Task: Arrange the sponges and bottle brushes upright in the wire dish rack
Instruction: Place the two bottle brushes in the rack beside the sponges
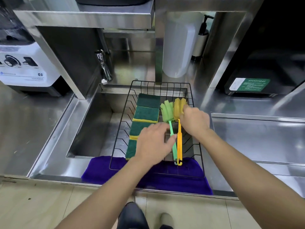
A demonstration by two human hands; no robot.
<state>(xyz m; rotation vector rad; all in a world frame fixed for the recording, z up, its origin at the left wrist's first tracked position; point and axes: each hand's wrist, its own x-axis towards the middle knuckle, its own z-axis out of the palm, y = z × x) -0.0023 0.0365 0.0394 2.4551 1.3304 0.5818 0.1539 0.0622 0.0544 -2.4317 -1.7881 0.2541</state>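
A black wire dish rack sits over the steel sink. Several green-and-yellow sponges stand in a row on its left side. To their right lie a green bottle brush and a yellow bottle brush, handles pointing toward me. My left hand hovers over the near sponges with its fingertips touching the green brush's handle. My right hand grips the yellow brush at the base of its foam head.
A purple cloth lies under the rack's near edge. The sink basin drops away on the left, with a tap above. A blender base stands far left, a pump bottle behind.
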